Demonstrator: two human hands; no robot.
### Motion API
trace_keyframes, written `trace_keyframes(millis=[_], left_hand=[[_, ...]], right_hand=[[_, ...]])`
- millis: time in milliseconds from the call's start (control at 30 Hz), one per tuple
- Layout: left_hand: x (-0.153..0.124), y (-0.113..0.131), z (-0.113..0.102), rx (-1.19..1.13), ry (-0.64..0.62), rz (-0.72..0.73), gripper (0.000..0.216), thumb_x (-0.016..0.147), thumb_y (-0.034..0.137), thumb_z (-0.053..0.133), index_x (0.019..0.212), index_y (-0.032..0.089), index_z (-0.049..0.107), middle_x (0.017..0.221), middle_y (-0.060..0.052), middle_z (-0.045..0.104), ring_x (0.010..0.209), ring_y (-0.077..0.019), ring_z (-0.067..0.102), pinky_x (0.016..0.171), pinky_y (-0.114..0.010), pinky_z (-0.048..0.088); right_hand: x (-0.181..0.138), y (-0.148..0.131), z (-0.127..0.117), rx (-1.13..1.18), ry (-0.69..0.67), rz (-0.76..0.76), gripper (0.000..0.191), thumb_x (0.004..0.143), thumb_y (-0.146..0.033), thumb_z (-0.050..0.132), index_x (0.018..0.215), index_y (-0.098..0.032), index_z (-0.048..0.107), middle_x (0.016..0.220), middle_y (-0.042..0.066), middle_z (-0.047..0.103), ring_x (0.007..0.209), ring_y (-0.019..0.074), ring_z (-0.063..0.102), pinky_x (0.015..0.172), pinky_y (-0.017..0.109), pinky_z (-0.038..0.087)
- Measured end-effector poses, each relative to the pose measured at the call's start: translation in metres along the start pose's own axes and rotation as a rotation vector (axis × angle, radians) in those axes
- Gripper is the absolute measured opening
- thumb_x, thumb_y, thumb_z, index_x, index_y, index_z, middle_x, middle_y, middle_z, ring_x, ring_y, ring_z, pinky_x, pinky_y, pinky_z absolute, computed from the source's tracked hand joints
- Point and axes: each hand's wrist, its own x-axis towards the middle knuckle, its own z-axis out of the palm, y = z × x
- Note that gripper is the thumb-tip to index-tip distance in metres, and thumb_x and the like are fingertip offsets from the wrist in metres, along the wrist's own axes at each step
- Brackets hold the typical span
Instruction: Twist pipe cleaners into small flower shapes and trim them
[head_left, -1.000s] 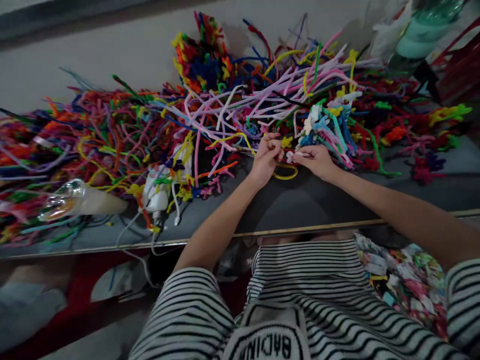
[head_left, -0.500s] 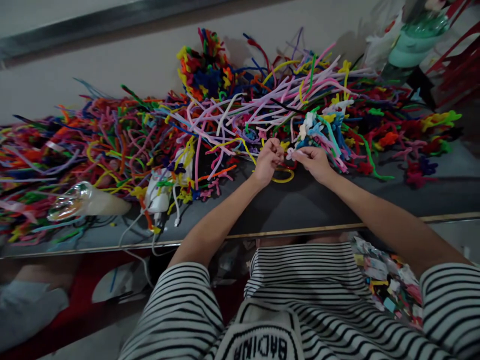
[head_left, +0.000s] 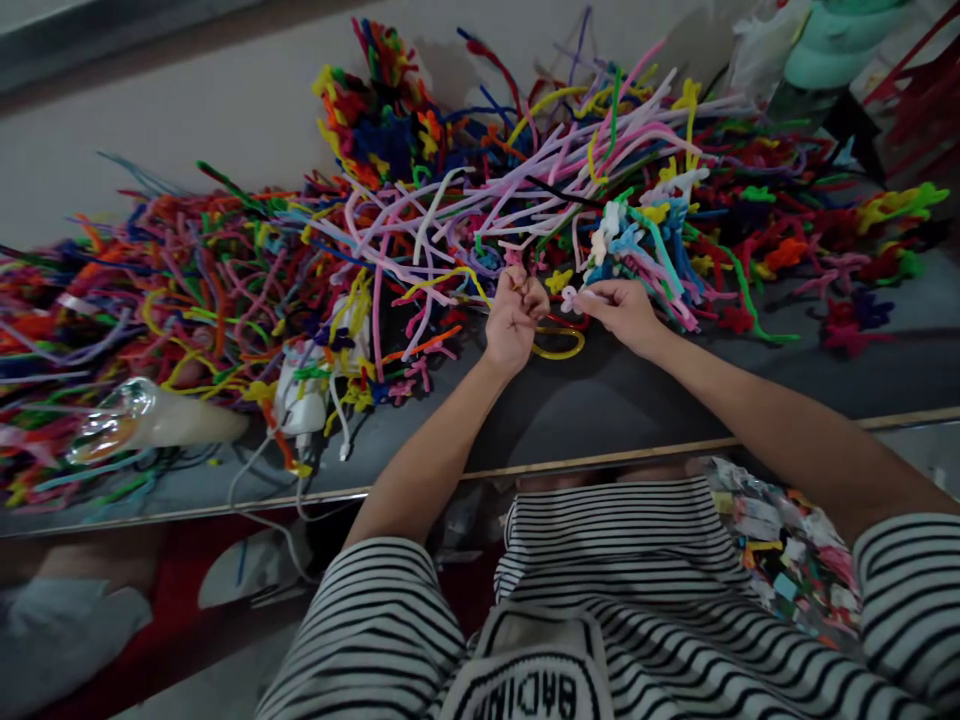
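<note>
My left hand [head_left: 512, 322] is closed in a loose fist over the grey table [head_left: 585, 410], its fingers pinched on something I cannot make out. Just to its right, my right hand [head_left: 624, 312] pinches a small pale pink pipe-cleaner piece [head_left: 574, 297] between thumb and fingers. A yellow pipe-cleaner loop [head_left: 559, 345] lies on the table under and between the two hands. Behind them spreads a big heap of pipe cleaners in many colours [head_left: 420, 220], with a bundle of pastel twisted shapes [head_left: 637, 245] right beyond my right hand.
A white charger with cable [head_left: 300, 395] and a clear plastic wrapper [head_left: 127, 420] lie left among the pipe cleaners. The table's front edge [head_left: 525, 465] runs across below my forearms. Colourful scraps [head_left: 795, 555] sit at my right side. A green object [head_left: 832, 40] stands far right.
Both hands stay together at the same spot, working the small pink piece; the left fist has turned and closed a little tighter. The view has shifted slightly.
</note>
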Motion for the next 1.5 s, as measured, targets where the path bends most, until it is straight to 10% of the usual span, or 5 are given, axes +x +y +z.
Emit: trace_keyframes(millis=[200, 433, 833, 1300, 1500], left_hand=[[0.014, -0.019, -0.019, 0.360, -0.247, 0.222, 0.038, 0.088, 0.055, 0.070, 0.110, 0.024, 0.066, 0.093, -0.003, 0.064, 0.081, -0.0156, 0.062, 0.077, -0.030, 0.053], [0.007, -0.014, -0.015, 0.653, -0.188, 0.374, 0.035, 0.089, 0.055, 0.073, 0.097, 0.021, 0.076, 0.094, -0.005, 0.074, 0.084, -0.0151, 0.066, 0.080, -0.028, 0.051], [0.004, -0.009, -0.006, 0.436, 0.089, 0.272, 0.027, 0.095, 0.048, 0.070, 0.094, 0.022, 0.065, 0.078, 0.001, 0.063, 0.073, -0.0118, 0.063, 0.070, -0.023, 0.048], [0.008, -0.006, -0.008, 0.350, -0.103, 0.097, 0.029, 0.084, 0.027, 0.080, 0.110, 0.020, 0.069, 0.057, 0.007, 0.061, 0.046, -0.0062, 0.049, 0.049, -0.020, 0.040], [0.005, -0.003, -0.005, 0.339, -0.294, -0.047, 0.039, 0.076, 0.045, 0.085, 0.100, 0.017, 0.074, 0.063, 0.003, 0.064, 0.051, -0.0056, 0.048, 0.049, -0.019, 0.036]], right_hand=[[0.000, 0.005, 0.000, 0.024, 0.019, -0.019, 0.060, 0.071, -0.072, 0.079, 0.083, -0.014, 0.077, 0.058, -0.002, 0.054, 0.053, 0.0078, 0.039, 0.051, 0.025, 0.028], [-0.003, 0.006, 0.003, 0.040, -0.052, -0.015, 0.056, 0.073, -0.070, 0.080, 0.085, -0.016, 0.077, 0.064, 0.000, 0.063, 0.050, 0.0076, 0.047, 0.048, 0.024, 0.034], [-0.006, 0.002, -0.010, -0.556, -0.132, -0.309, 0.056, 0.109, -0.057, 0.030, 0.112, -0.019, 0.071, 0.096, 0.009, 0.072, 0.085, 0.0211, 0.066, 0.079, 0.035, 0.051], [-0.006, 0.001, -0.023, -0.874, 0.128, -0.520, 0.048, 0.110, -0.041, 0.030, 0.115, -0.019, 0.072, 0.109, 0.013, 0.074, 0.103, 0.0264, 0.070, 0.087, 0.039, 0.056], [-0.004, 0.002, -0.024, -0.727, 0.218, -0.531, 0.045, 0.109, -0.046, 0.037, 0.127, -0.019, 0.068, 0.116, 0.014, 0.075, 0.106, 0.0263, 0.073, 0.096, 0.040, 0.057]])
